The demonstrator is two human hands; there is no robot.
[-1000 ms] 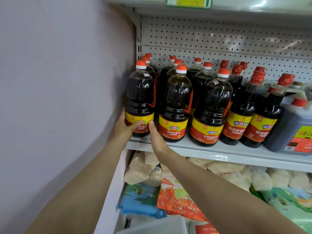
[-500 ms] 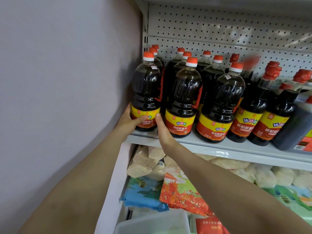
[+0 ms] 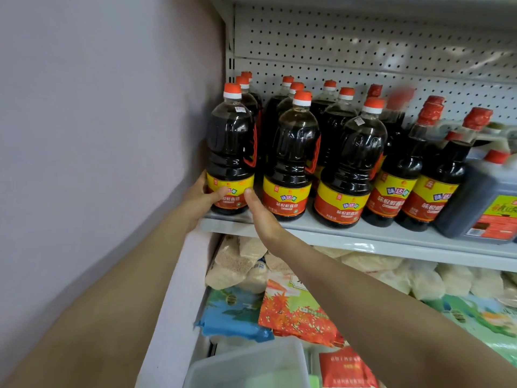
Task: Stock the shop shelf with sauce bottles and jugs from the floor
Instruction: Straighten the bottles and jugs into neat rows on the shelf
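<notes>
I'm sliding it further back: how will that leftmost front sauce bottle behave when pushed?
The leftmost front bottle looks nearly full, so probably heavy. Tall with a narrow base, it may tip if pushed high. Both hands, left hand and right hand, sit low, likely steadier.

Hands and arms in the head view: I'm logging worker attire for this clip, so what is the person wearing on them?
Nothing shows on them. The left hand and right hand are bare, with no gloves and no visible rings. Both forearms are uncovered as far as the frame's lower edge, with no sleeve, watch or wristband in view. Any sleeve would lie outside the picture.
</notes>
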